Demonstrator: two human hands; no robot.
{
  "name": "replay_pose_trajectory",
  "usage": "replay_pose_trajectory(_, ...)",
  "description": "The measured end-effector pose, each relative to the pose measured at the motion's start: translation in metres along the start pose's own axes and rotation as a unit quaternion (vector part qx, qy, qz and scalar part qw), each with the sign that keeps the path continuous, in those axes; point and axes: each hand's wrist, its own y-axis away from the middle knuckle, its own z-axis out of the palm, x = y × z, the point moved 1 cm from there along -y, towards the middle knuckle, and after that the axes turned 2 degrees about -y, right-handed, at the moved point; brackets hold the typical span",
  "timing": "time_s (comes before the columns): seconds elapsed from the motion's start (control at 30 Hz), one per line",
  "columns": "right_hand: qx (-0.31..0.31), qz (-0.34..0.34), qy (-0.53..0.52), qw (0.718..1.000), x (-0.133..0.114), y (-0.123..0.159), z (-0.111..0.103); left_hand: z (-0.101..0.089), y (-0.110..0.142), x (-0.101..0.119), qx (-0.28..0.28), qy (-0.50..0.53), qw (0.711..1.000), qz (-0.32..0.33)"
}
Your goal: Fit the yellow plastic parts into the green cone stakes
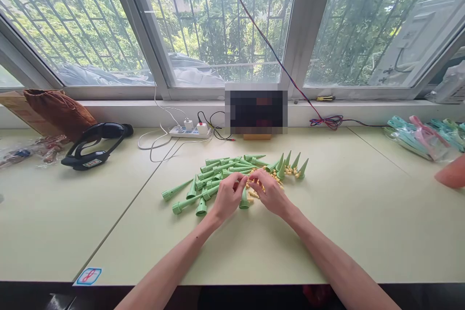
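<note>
My left hand [229, 195] is closed, its thumb and fingers pinched around the upper part of a green plastic spike [244, 202] whose wide hollow end points down toward me. Close beside it, my right hand [268, 192] is also closed, fingertips meeting near the spike's narrow end; whatever they pinch is too small to make out. Many more green spikes [183, 206] with ribbed caps lie heaped to the left of my hands. Small yellow plastic pieces [253, 194] are scattered under and behind my right hand. Several green cones [295, 161] stand upright behind it, with yellow pieces at their bases.
A white power strip [191, 131] with cables lies at the back, left of a blurred dark screen [256, 110] on a stand. A black headset [96, 145] and brown pouch [58, 111] sit at left. Bagged coloured items [421, 135] lie at right. A utility knife [325, 99] rests on the sill.
</note>
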Motion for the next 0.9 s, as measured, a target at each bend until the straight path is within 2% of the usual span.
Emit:
replay_pose_trajectory(0.17,0.032,0.02,-0.004,0.999,0.0012,-0.0001,0.0001,0.0002,-0.0002,0.0009,-0.007,-0.009,1.0,0.003)
replay_pose_trajectory(0.27,0.076,0.049,-0.013,0.996,0.0017,0.0001,-0.0013,-0.0003,-0.0002,0.0019,-0.014,-0.029,0.999,0.012)
replay_pose_trajectory(0.4,0.132,0.065,-0.023,0.989,0.0012,-0.0006,-0.0044,-0.0003,0.0015,0.0028,-0.051,-0.099,0.993,0.047)
replay_pose_trajectory(0.57,0.143,0.061,-0.018,0.988,-0.0005,-0.0018,-0.0053,0.0008,0.005,0.0017,-0.091,-0.167,0.979,0.078)
replay_pose_trajectory(0.9,0.142,0.058,-0.017,0.988,0.0015,-0.0007,-0.0038,0.0017,0.0063,0.0025,-0.13,-0.197,0.968,0.079)
